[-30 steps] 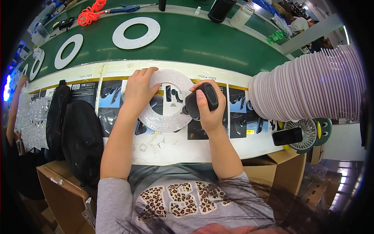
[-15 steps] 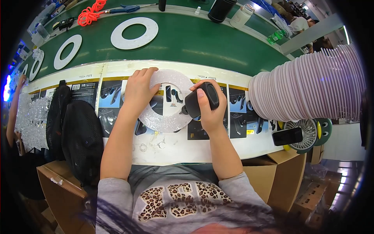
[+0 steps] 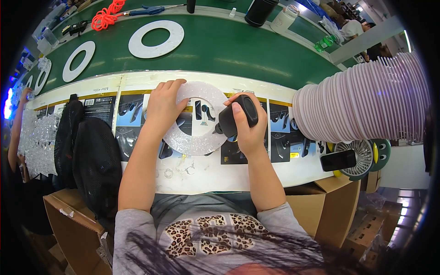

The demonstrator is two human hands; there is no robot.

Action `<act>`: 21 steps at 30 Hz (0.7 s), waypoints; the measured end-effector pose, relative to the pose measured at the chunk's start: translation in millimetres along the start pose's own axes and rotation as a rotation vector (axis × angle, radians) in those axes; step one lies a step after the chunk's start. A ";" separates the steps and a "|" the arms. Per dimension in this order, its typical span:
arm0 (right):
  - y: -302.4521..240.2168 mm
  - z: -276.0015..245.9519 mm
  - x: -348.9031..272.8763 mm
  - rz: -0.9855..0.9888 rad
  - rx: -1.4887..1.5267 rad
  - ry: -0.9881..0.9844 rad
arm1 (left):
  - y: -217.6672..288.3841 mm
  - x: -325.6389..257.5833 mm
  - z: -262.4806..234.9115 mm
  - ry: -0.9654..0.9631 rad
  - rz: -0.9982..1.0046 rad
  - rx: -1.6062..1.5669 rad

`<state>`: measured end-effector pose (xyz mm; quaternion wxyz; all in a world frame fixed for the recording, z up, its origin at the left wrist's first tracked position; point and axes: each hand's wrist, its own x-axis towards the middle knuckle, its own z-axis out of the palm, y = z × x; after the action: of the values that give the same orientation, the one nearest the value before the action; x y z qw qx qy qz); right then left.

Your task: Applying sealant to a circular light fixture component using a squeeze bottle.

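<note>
A flat, glittery white ring [image 3: 195, 144] lies on the printed sheet in front of me. My left hand [image 3: 165, 107] grips its upper left part, thumb at the inner edge and fingers over the outer rim. In my right hand [image 3: 250, 130] is a black bottle-shaped tool [image 3: 231, 121] with a narrow tip. The tool is tilted, its tip at the right side of the ring. I cannot tell whether the tip touches the surface.
White rings [image 3: 156, 49] lie on the green belt [image 3: 220, 50] beyond. A tall stack of rings [image 3: 357, 98] leans at right, near a small fan [image 3: 360, 158] and a phone [image 3: 338, 160]. Black mesh bags [image 3: 96, 156] lie at left, near another person's arm [image 3: 16, 123].
The rings on the green belt have shifted slightly left. The black tool tilts a little differently in my right hand. My left hand stays on the ring.
</note>
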<state>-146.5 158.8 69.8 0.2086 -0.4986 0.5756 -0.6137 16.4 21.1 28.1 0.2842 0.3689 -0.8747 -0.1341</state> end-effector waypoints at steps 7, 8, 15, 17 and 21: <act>-0.3 -0.8 0.9 -0.011 -0.025 -0.005 | 1.3 0.3 -1.0 0.006 0.005 -0.006; -0.5 -0.7 1.0 -0.009 -0.023 -0.004 | 1.2 0.3 -0.9 0.007 0.005 -0.005; -2.1 -2.0 1.0 -0.002 -0.027 -0.004 | 1.9 1.0 0.1 -0.003 0.003 -0.005; -1.3 -0.7 0.6 0.000 -0.035 -0.008 | 0.4 -0.2 0.1 -0.003 -0.001 -0.003; -2.5 -0.7 1.4 -0.001 -0.033 -0.007 | 1.4 0.0 -1.0 0.005 -0.001 -0.002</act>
<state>-146.9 158.6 72.7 0.2019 -0.5042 0.5850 -0.6023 16.2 22.1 29.5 0.2868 0.3693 -0.8737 -0.1338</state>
